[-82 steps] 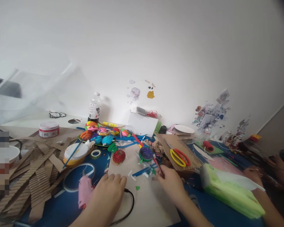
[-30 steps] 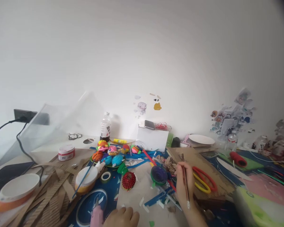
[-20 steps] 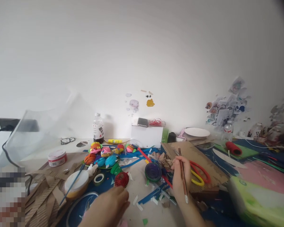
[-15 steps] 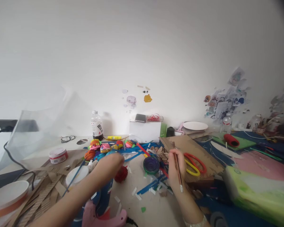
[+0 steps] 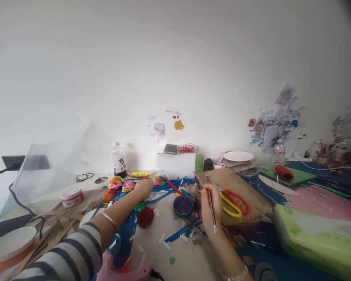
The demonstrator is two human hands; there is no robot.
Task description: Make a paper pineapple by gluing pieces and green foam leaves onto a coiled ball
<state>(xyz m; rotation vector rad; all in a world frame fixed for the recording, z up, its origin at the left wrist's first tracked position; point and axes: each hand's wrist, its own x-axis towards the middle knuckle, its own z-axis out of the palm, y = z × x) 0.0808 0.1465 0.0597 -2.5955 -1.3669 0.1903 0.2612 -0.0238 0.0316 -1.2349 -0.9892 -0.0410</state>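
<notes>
My left hand (image 5: 144, 189) reaches over the cluster of bright corrugated paper domes at the back of the table; its fingers are hidden behind the back of the hand. Closest to it are a pink and gold dome (image 5: 128, 186), a green one (image 5: 140, 206) and a dark red one (image 5: 146, 217). My right hand (image 5: 217, 207) is closed around a brown pencil (image 5: 212, 212), its white-tipped end pointing down toward the wrist. Left of that hand lies a purple coiled paper disc with a green rim (image 5: 183, 205). Scissors with red and yellow handles (image 5: 234, 208) rest on the right.
In front stands a pink glue gun (image 5: 125, 271). Corrugated strips (image 5: 51, 240) and white tubs (image 5: 11, 244) fill the left side. A cardboard sheet (image 5: 236, 187) and green tissue pack (image 5: 316, 238) lie right. A bottle (image 5: 118, 160) and white box (image 5: 176, 165) stand at the wall.
My left arm has reached farther forward, bringing the striped sleeve and a bracelet into view, and the hand is now among the domes. The right hand still holds the pencil.
</notes>
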